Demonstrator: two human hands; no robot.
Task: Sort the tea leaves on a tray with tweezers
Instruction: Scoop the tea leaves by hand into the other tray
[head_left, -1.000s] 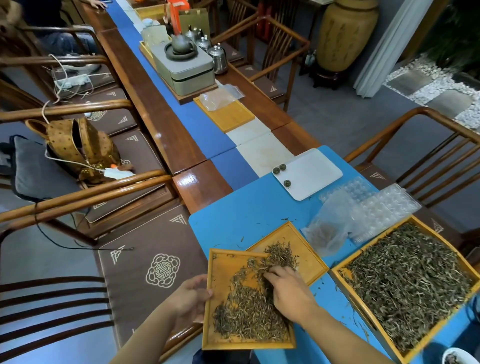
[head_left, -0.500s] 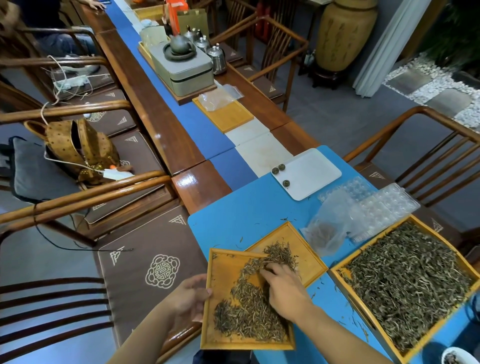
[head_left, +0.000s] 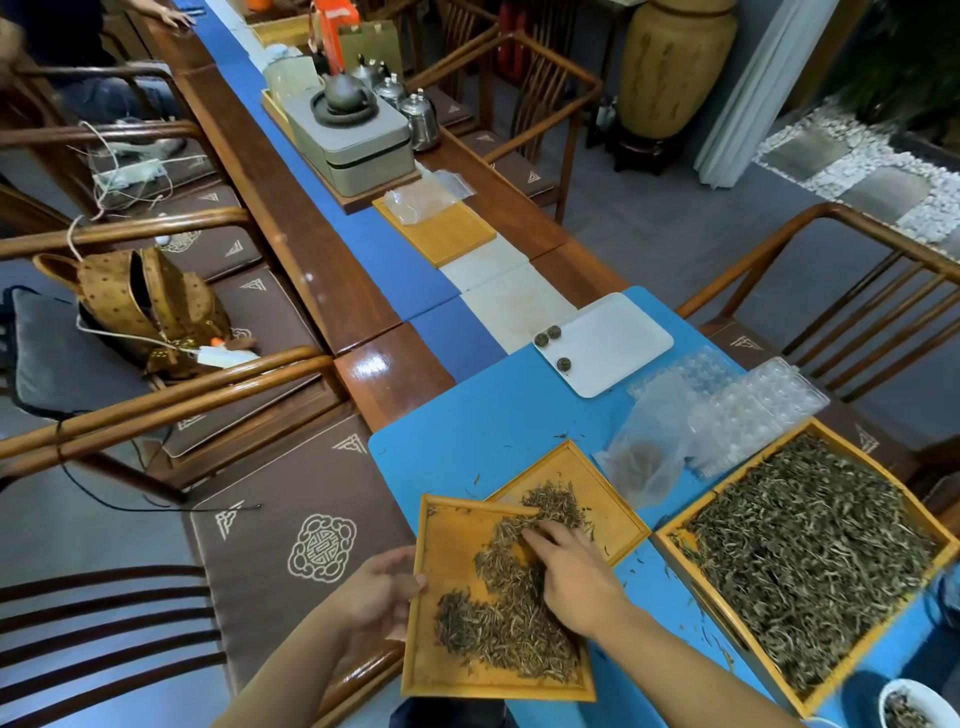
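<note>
The right hand has slid a little up the near tray since a second ago, its fingers now at the head of the leaf pile where before they lay lower in it, and more leaves lie bare toward the tray's near edge. The left hand has stayed on the tray's left rim, thumb over the edge, gripping it. The right hand's fingers are stretched flat and together, pressing on the leaves; no tweezers show in it. The near tray is a shallow square of yellow wood with a raised lip, tilted and overlapping a second like tray behind it, onto which some leaves spill. The leaves are thin, wiry, dark olive with pale tips. At the right a bigger wooden tray is full of the same leaves. Between the trays lies a crumpled clear bag, next to clear bubbled plastic moulds. Farther off a white rounded plate bears three small dark tea balls. All rest on a blue cloth over a long glossy wooden table. A white bowl peeps in at the lower right corner. Wooden chairs with brown cushions flank the table, and one holds a tan bag.
</note>
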